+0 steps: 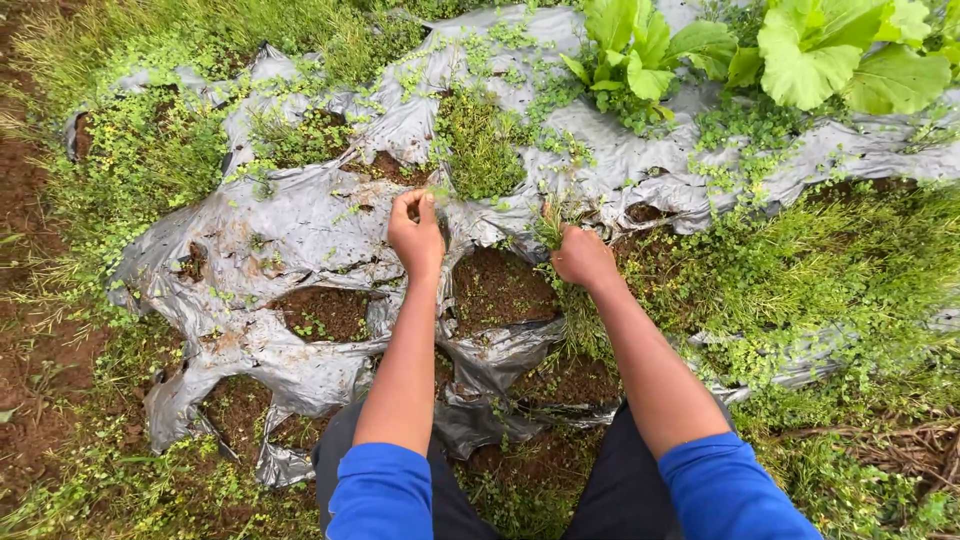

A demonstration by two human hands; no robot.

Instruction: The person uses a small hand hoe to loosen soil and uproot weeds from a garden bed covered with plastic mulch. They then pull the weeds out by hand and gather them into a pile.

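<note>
**Inspector:** Green, thin-stemmed weeds are in both hands. The left hand (416, 232) is pinched shut on a small sprig of green weed (436, 192) at the edge of a dense tuft of fine green weeds (480, 148) growing through a hole in the sheet. The right hand (583, 256) is closed in a fist round a bunch of grassy green weed stems (549, 222), just beside a patch of bare red-brown soil (497, 288).

**Assistant:** How would the weeds handle?

**Inspector:** Light, soft and limp, in my judgement, and apt to snap if taken high. The hold belongs low, at the base of the stems close to the soil.

**Assistant:** And the surface?

**Inspector:** A torn, crumpled grey plastic mulch sheet (300, 215) lies over the raised bed, ripped open in several places with soil showing through. Small-leaved green creeping weeds (150, 150) spread across it and around it.

**Assistant:** Surroundings?

**Inspector:** Outdoors. Broad-leaved bright green vegetable plants (810, 50) stand at the far right of the bed, well apart from the hands. A bare reddish earth path (30, 330) runs along the left. Blue sleeves (385, 490) cover the upper arms.
</note>
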